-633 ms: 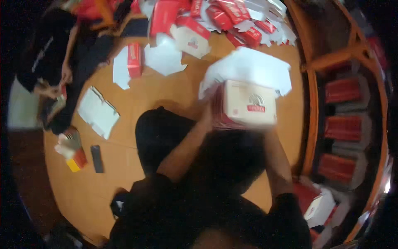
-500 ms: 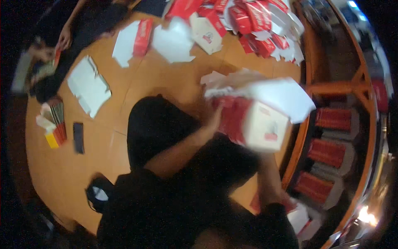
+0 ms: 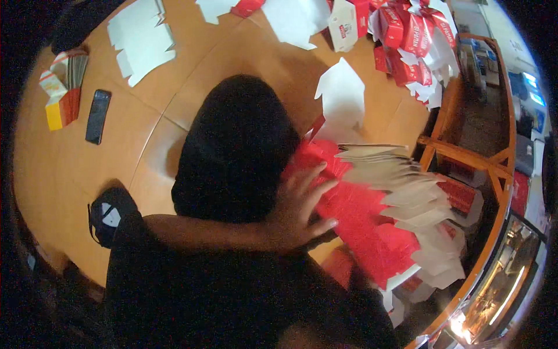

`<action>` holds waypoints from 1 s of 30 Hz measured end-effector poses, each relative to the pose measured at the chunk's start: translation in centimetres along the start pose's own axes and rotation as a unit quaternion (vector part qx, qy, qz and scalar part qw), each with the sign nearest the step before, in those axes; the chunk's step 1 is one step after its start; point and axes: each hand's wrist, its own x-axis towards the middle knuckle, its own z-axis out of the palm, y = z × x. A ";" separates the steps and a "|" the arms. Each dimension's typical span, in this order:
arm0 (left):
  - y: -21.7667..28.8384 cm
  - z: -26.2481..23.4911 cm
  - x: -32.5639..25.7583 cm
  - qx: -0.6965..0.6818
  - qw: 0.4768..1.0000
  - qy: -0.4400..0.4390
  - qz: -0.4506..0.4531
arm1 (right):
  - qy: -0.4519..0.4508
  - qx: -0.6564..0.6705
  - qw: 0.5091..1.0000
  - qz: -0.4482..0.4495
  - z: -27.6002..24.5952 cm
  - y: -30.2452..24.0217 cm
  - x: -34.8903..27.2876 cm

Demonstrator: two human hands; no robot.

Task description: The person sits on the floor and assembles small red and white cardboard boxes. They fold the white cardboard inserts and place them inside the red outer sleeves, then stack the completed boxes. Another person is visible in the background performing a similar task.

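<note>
Tan floor [image 3: 70, 174] underneath: far L, yellow-red box [image 3: 63, 104], then blk phone [image 3: 98, 116], dark cap [image 3: 119, 203]; L hand [image 3: 299, 206], fingers spread wide, is on the red carton stack [image 3: 369, 215]; R hand's hidden, can't tell its grip; wooden rack [image 3: 459, 152] far R.

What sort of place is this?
Probably a packaging workroom or storeroom: heaped red-and-white cartons on the floor, a red carton stack at the left hand, and a wooden rack holding more.
</note>
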 end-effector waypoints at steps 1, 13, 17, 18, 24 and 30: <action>-0.8 -0.2 -0.4 -0.012 1.000 0.023 -0.004 | -0.002 0.001 1.000 -0.001 0.2 0.0 -0.3; -7.3 -3.2 2.4 -0.090 0.976 0.166 -0.111 | -0.035 0.016 0.999 -0.018 1.8 -0.6 -1.2; -8.2 -3.0 4.0 0.020 0.986 0.152 -0.072 | -0.049 0.025 0.998 -0.020 2.6 -1.0 -0.3; -8.1 -3.4 4.4 -0.006 0.990 0.115 -0.085 | -0.049 0.029 0.998 -0.021 2.6 -1.1 -0.3; -4.0 -3.6 3.4 -0.108 0.993 0.042 -0.023 | -0.055 0.058 0.997 -0.023 2.1 -0.8 -0.2; 3.0 -3.5 2.3 -0.147 0.979 0.101 -0.103 | -0.044 0.099 0.994 -0.015 0.9 0.7 -1.7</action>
